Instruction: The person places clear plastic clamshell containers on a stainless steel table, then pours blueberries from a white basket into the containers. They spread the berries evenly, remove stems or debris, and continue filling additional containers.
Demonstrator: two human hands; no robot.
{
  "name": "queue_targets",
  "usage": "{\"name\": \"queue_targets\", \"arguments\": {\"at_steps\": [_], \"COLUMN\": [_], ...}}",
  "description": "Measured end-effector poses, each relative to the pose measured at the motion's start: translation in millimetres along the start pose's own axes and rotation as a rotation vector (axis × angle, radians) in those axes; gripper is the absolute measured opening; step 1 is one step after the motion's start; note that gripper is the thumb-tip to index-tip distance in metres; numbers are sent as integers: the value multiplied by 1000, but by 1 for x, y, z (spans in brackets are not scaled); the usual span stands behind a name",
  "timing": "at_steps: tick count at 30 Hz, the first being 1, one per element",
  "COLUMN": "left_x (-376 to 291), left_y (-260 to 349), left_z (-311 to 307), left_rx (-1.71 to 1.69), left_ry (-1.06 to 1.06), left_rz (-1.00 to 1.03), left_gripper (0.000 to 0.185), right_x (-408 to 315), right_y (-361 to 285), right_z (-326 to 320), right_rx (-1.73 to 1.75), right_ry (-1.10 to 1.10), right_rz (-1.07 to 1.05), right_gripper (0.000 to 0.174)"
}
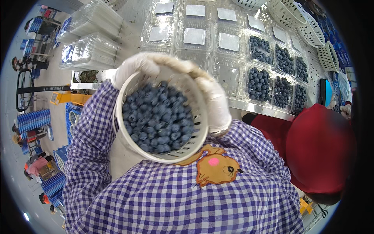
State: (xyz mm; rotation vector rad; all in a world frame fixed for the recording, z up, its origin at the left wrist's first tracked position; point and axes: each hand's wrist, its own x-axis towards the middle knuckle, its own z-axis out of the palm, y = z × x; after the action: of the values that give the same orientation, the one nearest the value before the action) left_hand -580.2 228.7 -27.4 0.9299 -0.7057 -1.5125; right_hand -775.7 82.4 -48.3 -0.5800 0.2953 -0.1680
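A round white plastic basket [163,158] with slotted walls is held close to my chest, tilted so its mouth faces up at me. Loose blueberries [157,117] fill its lower part. My left hand [134,68], in a white glove, grips the rim at the far left. Gloved too, my right hand [216,102] wraps the basket's right wall, its fingers reaching along the far side. Beyond the basket, open clear plastic clamshells [229,73] stand in rows on a metal table. Several at the right hold blueberries [258,84]; white pads [195,36] show in others farther back.
Stacks of nested clear clamshells [90,51] stand at the table's left. More slotted white baskets [311,30] line the far right. A person in a red garment [318,152] is close on my right, by the metal table edge [260,108]. Blue crates [33,120] stand off left.
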Motion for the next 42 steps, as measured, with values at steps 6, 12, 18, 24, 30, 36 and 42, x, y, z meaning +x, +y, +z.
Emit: {"name": "queue_targets", "arguments": {"at_steps": [6, 12, 18, 24, 30, 36, 42], "left_x": [54, 90, 120, 137, 144, 130, 124], "left_y": [8, 21, 23, 19, 19, 26, 23], "left_z": [-2, 12, 32, 27, 33, 66, 73], "left_rx": [-190, -163, -43, -16, -81, 30, -45], "left_ry": [-253, -185, 52, 72, 11, 139, 172], "left_rz": [-121, -249, -508, -554, -566, -514, -548], "left_gripper": [49, 58, 79, 82, 85, 78, 74], "right_x": [-12, -16, -20, -23, -28, -39, -50], "right_y": [-32, -50, -43, -45, -52, -29, -19], "right_z": [-8, -19, -39, -48, -44, -60, -61], "right_rx": [-66, 234, 223, 377, 482, 290, 218], "right_ry": [147, 194, 261, 274, 352, 469, 448], "right_rz": [-23, -31, -39, -109, -99, -187, -259], "right_gripper": [42, 44, 46, 48, 44, 43, 40]}}
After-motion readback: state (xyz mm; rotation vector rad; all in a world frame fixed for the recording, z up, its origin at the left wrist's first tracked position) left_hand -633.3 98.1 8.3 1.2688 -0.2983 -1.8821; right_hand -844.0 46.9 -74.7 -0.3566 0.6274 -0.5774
